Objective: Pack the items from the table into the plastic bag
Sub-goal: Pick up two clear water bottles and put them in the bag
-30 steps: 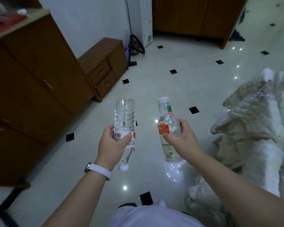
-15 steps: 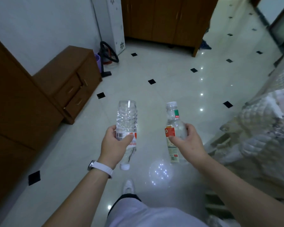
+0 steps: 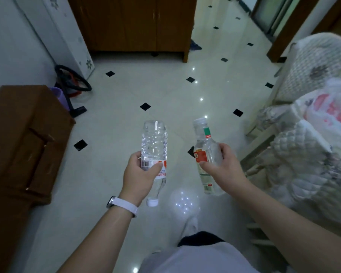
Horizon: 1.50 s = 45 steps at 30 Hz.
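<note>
My left hand (image 3: 140, 176) grips a clear ribbed water bottle (image 3: 154, 142) upside down, its white cap pointing at the floor. My right hand (image 3: 222, 170) holds a second clear bottle (image 3: 204, 146) with a white cap, a green neck tag and a red label, cap pointing away from me. Both bottles hang over the tiled floor, side by side and apart. At the right edge a white plastic bag (image 3: 331, 115) with red print lies on a quilted cover (image 3: 303, 164).
A low brown drawer cabinet (image 3: 24, 138) stands at the left. A wooden wardrobe (image 3: 134, 24) is at the back, a vacuum hose (image 3: 73, 81) beside a white appliance (image 3: 67, 34). A quilt-covered chair (image 3: 313, 64) is at the far right. My foot (image 3: 191, 227) is on the glossy floor.
The view has swung to the right: the brown cabinets slid left, and the chair and the plastic bag came into sight. Both hands keep their bottles in the same grip.
</note>
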Each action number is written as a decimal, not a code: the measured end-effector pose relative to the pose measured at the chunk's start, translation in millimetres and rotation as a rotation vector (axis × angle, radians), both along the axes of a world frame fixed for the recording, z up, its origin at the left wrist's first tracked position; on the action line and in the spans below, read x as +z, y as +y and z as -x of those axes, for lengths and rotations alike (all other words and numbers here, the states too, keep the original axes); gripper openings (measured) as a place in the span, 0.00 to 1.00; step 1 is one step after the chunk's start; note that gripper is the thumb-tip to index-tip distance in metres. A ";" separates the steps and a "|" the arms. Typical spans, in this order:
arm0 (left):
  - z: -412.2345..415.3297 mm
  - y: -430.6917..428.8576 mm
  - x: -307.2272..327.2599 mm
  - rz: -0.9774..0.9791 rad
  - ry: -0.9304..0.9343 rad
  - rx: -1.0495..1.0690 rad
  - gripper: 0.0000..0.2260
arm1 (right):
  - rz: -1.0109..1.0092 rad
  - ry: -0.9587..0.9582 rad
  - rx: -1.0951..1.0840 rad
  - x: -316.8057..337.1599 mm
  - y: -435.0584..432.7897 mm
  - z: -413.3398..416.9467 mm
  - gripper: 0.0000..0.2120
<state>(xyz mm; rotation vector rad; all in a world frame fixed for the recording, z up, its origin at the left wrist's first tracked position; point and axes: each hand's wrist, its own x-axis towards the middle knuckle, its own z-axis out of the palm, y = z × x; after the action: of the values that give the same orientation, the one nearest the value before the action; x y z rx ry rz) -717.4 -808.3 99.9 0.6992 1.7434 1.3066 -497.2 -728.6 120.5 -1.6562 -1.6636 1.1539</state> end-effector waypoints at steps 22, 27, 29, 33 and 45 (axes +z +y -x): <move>-48.8 437.8 31.6 -0.036 0.092 -0.402 0.21 | -0.031 0.044 -0.392 14.7 356.2 -61.5 0.27; -58.5 522.8 19.0 -0.027 0.064 -0.519 0.20 | -0.007 0.046 -0.537 1.7 409.4 -71.2 0.27; -57.7 559.9 11.1 -0.016 0.048 -0.573 0.20 | 0.014 0.038 -0.595 -3.3 433.5 -69.8 0.28; -49.9 643.1 -0.8 0.003 0.037 -0.669 0.19 | 0.031 -0.037 -0.706 -3.0 493.6 -58.4 0.27; -123.0 816.2 10.0 -0.036 -0.025 -1.040 0.19 | 0.007 -0.108 -1.060 23.2 571.4 -82.9 0.31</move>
<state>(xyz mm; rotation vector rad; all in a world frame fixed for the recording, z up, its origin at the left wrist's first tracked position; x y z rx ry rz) -594.4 7.8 109.9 1.3488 1.0339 0.5989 -414.2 -157.2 143.7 -2.1700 -0.5859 0.5205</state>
